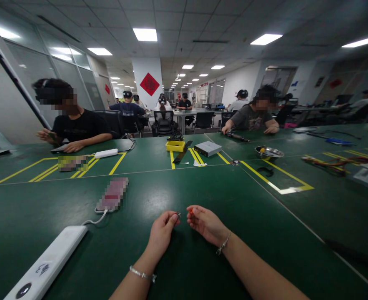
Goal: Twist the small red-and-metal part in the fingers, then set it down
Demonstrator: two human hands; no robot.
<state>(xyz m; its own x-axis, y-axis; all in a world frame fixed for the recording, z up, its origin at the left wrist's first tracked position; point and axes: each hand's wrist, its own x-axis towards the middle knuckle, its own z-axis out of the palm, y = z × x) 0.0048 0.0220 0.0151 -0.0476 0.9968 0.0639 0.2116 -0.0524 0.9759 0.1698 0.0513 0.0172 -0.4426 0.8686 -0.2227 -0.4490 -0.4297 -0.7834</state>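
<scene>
Over the green table (146,258), my left hand (164,228) is closed, thumb against fingers. A small metallic piece (179,215) sticks out of its pinch; its kind is too small to make out. Just to the right, my right hand (206,223) is closed around a small orange piece (191,211), mostly covered by the fingers. A narrow gap separates the two hands, and the pieces do not touch. Bracelets hang on both wrists.
A white power bank (51,260) lies at left, cabled to a phone (113,195). Farther off are a yellow tray (175,146), a grey box (207,148), a metal bowl (269,152) and wires (330,163). Two people sit across the table.
</scene>
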